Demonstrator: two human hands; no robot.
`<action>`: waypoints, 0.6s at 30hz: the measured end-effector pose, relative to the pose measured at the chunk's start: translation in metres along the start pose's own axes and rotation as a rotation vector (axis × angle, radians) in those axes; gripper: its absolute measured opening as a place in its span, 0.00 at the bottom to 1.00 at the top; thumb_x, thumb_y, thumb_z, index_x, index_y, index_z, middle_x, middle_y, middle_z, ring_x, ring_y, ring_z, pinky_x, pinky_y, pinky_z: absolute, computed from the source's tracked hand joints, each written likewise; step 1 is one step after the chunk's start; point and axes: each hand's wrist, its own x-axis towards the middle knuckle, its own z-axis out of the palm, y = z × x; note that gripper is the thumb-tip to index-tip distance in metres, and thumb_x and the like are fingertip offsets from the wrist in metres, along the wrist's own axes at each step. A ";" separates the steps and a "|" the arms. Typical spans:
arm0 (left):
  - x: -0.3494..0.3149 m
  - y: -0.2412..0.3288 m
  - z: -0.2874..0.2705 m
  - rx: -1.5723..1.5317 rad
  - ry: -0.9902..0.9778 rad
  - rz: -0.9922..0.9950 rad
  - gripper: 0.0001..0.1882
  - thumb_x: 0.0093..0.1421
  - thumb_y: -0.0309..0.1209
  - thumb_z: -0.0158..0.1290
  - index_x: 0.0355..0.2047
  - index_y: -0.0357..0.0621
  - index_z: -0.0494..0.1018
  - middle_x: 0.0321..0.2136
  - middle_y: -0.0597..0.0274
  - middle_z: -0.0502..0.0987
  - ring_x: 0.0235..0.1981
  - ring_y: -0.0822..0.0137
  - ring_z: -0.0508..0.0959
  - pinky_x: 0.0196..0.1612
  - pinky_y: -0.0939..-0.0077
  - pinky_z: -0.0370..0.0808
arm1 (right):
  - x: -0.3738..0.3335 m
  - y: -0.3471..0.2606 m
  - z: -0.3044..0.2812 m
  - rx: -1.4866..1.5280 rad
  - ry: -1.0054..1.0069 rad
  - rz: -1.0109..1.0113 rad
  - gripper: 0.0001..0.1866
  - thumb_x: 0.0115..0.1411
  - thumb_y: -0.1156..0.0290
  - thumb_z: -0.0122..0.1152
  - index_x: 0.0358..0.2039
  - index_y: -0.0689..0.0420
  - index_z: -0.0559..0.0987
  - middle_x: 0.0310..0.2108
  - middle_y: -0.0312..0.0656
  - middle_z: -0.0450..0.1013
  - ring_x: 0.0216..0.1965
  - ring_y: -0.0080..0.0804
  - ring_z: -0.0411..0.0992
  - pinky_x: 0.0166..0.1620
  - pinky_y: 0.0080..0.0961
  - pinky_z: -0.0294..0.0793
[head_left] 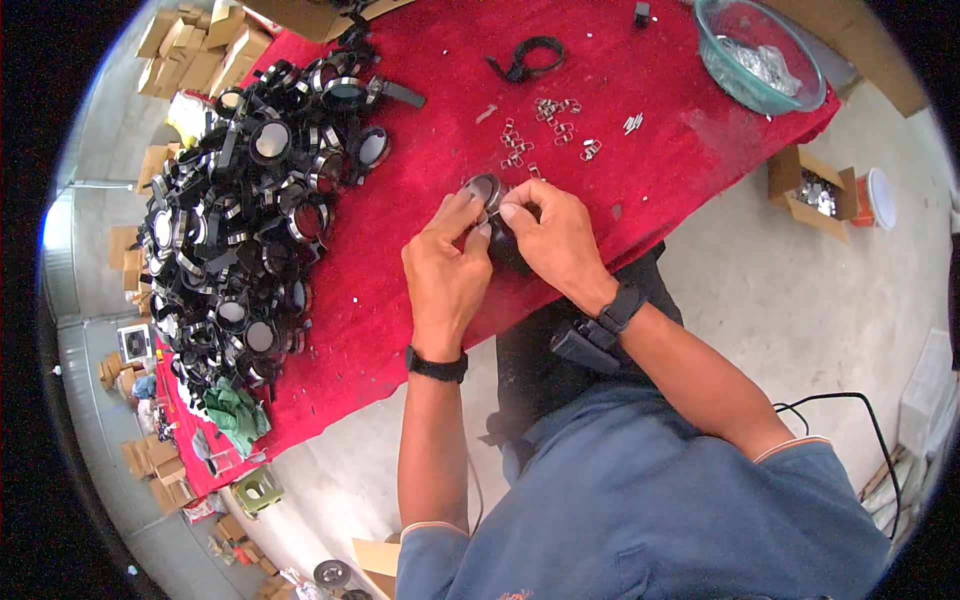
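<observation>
A round, metal-rimmed watch (484, 186) with a dark strap is between my hands, over the near part of the red cloth. My left hand (449, 265) grips its side with bent fingers. Close beside it, my right hand (552, 238) is closed, thumb and index finger pinched at the watch's right edge. Whatever lies between those right fingertips is too small to make out. Just beyond my hands lie several small metal buckles (516, 145). More of the buckles (556, 112) sit a little farther back.
A big heap of similar black-strapped watches (270, 140) covers the table's left side. Farther back are a coiled black strap (541, 57), short white pieces (633, 123) and a teal plastic basin (715, 65). An open carton (846, 192) and white bucket (880, 198) stand right of the table.
</observation>
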 end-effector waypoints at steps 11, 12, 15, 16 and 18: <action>-0.002 -0.001 0.005 -0.005 0.007 0.004 0.20 0.61 0.19 0.59 0.55 0.38 0.83 0.59 0.39 0.80 0.66 0.46 0.77 0.69 0.63 0.73 | -0.007 -0.001 0.006 0.000 0.085 -0.157 0.07 0.64 0.72 0.65 0.35 0.63 0.80 0.34 0.54 0.81 0.38 0.58 0.80 0.43 0.49 0.77; -0.002 0.001 0.004 0.000 0.006 0.001 0.20 0.61 0.19 0.59 0.55 0.38 0.83 0.59 0.39 0.80 0.66 0.46 0.77 0.69 0.62 0.73 | -0.005 -0.001 0.005 -0.003 0.055 -0.136 0.06 0.64 0.73 0.65 0.35 0.63 0.79 0.34 0.54 0.80 0.38 0.58 0.80 0.43 0.49 0.77; 0.000 0.001 0.004 -0.009 -0.001 -0.017 0.20 0.61 0.19 0.59 0.55 0.38 0.83 0.59 0.38 0.80 0.66 0.45 0.77 0.69 0.62 0.73 | 0.001 -0.001 0.003 -0.030 0.008 -0.137 0.06 0.64 0.73 0.65 0.36 0.64 0.79 0.34 0.54 0.80 0.38 0.57 0.80 0.44 0.48 0.77; 0.001 0.000 0.003 -0.015 -0.002 -0.023 0.20 0.61 0.19 0.59 0.55 0.38 0.83 0.59 0.38 0.80 0.66 0.45 0.77 0.69 0.62 0.73 | 0.000 0.000 0.002 -0.051 0.020 -0.179 0.06 0.65 0.73 0.64 0.36 0.64 0.79 0.34 0.54 0.81 0.38 0.57 0.80 0.44 0.48 0.78; 0.003 -0.003 0.001 -0.032 -0.017 -0.016 0.20 0.61 0.19 0.59 0.55 0.38 0.83 0.59 0.38 0.80 0.66 0.45 0.77 0.69 0.63 0.73 | -0.001 0.001 0.002 -0.043 0.027 -0.179 0.06 0.66 0.74 0.64 0.37 0.65 0.80 0.34 0.51 0.81 0.37 0.47 0.80 0.42 0.42 0.78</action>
